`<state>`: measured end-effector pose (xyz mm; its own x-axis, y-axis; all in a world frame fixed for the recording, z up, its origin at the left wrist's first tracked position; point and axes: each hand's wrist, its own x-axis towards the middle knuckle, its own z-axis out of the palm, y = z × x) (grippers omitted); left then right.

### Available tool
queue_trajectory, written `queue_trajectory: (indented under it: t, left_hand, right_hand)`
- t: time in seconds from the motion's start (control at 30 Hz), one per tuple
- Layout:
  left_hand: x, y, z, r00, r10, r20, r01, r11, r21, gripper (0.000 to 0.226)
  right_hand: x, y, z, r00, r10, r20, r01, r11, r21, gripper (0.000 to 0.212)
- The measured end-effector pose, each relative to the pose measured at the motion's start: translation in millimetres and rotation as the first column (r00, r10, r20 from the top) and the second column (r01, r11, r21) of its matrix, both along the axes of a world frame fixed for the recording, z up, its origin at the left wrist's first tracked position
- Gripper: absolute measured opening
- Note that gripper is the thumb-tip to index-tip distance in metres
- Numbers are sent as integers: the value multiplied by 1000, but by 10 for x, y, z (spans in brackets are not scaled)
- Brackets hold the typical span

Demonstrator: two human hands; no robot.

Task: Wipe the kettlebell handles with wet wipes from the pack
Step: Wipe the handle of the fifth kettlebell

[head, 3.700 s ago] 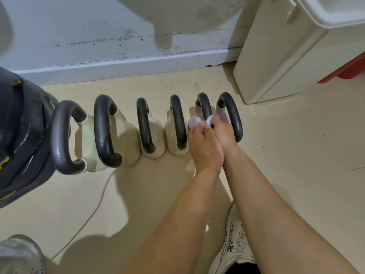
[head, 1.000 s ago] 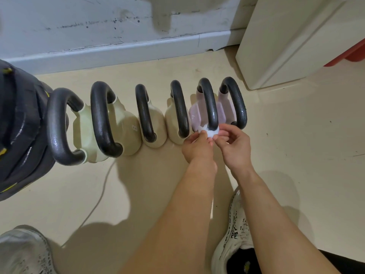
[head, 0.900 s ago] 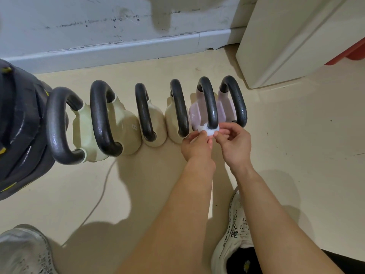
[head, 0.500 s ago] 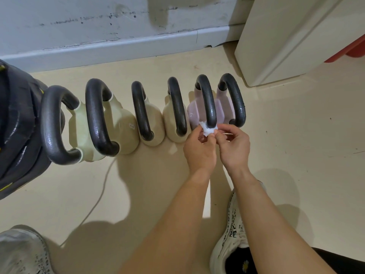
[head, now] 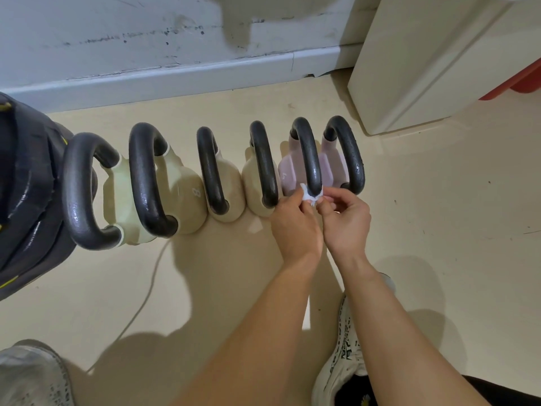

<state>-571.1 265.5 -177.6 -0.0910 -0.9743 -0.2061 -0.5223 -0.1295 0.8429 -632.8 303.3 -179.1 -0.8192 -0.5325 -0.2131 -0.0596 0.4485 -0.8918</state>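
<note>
— Along the skirting board at 12 o'clock, how many kettlebells do you count?

— Six, in one row on the floor [head: 439,230]. Four cream kettlebells [head: 187,186] run from the 9 o'clock end toward the middle, then two pink kettlebells [head: 288,174] close the 3 o'clock end. Each has one dark handle, so six handles.

— Any writing?

— An "8" [head: 196,192] on the second cream one from the 9 o'clock end. The nearer pink one carries a pale mark I cannot read for certain. The white shoe [head: 341,364] at 5 o'clock has black lettering, too small to read.

— Containers?

— One cream bin [head: 409,68] at 1 o'clock, seen from outside only, so its contents are hidden. A red object [head: 524,80] shows past it at 2 o'clock.

— And the wipe?

— One white wet wipe [head: 308,196], bunched against the near end of the fifth handle [head: 307,153]. The left hand [head: 295,227] pinches it from the 9 o'clock side with its fingers curled. The right hand [head: 347,222] pinches it from the 3 o'clock side between thumb and forefinger.

— Anything else?

— Dark weight plates [head: 26,186] at 9 o'clock, one white cable [head: 143,300] on the floor, and one grey shoe [head: 29,376] at 7 o'clock.
</note>
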Motion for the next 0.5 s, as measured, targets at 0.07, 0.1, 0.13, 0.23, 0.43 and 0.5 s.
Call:
queue_trajectory:
  t: [0.07,0.1,0.13,0.23,0.43,0.5]
  left_hand:
    - [-1,8,40,998,2,-66,-2,1000,-3,18]
    - [3,7,39,997,-12,-73,12,1000,-6,20]
    - [8,7,37,998,-37,-56,36,999,-10,22]
    - [25,-17,14,994,-109,31,108,994,15,30]
    - [-14,-41,146,993,-117,21,116,993,33,28]
    - [-58,-52,274,993,-122,0,121,990,78,32]
  right_hand:
    - [11,-8,32,1000,-14,-9,13,1000,-24,18]
    - [15,-15,26,1000,-12,-12,12,1000,-21,18]
    - [17,-19,12,1000,0,-15,0,1000,-2,18]
    - [14,-27,-16,997,74,-7,-73,994,81,22]
    - [-41,-16,98,997,69,-22,-68,997,28,20]
    - [-54,-36,139,998,50,-27,-50,999,-13,19]
